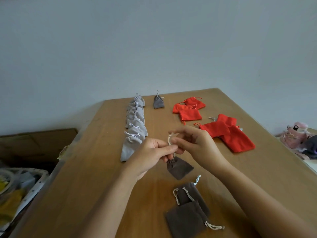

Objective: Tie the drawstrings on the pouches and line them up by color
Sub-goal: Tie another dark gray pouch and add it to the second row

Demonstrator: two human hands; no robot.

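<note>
A dark brown pouch [179,168] hangs just above the wooden table [96,177] by its pale drawstring [170,139]. My left hand [152,155] and my right hand [195,143] both pinch that drawstring above the cinched neck. Several tied light grey pouches [135,124] stand in a line running away from me on the left. One tied dark grey-brown pouch [158,103] stands alone at the far end. Two flat brown pouches [188,212] lie untied near me.
Loose red pouches lie in two heaps, a far heap [188,109] and a nearer one [228,133], right of centre. Past the table's left edge sits a cardboard box [34,145] and clutter. A pink object [295,133] lies beyond the right edge.
</note>
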